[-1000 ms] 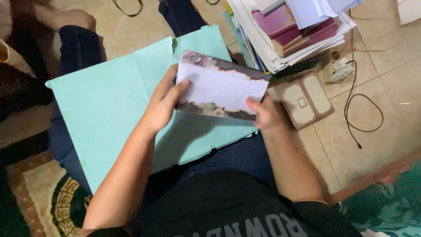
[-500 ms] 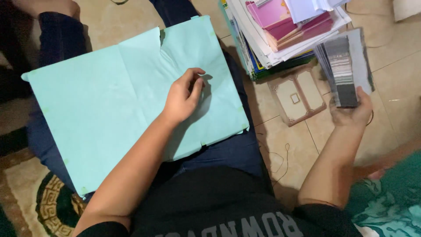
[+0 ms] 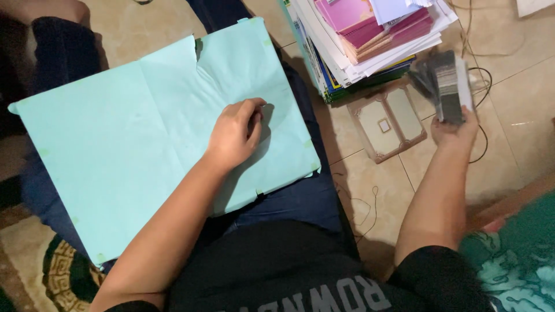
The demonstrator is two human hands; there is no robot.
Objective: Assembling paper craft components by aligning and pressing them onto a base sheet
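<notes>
Large, creased mint-green paper sheet (image 3: 133, 138) is pressed under the loosely curled left hand (image 3: 234, 136). Blurred grey card stack (image 3: 448, 84) is pinched by the right hand (image 3: 457, 130).

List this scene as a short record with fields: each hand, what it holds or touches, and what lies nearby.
left hand: left hand rests loosely curled on the pale green paper sheet spread over the lap
right hand: right hand has its grip on a blurred grey stack of sheets, held out over the tiled floor
beside right hand: pile of books and papers; flat beige frame-like piece on the floor
cable: thin dark cable on the tiles
</notes>
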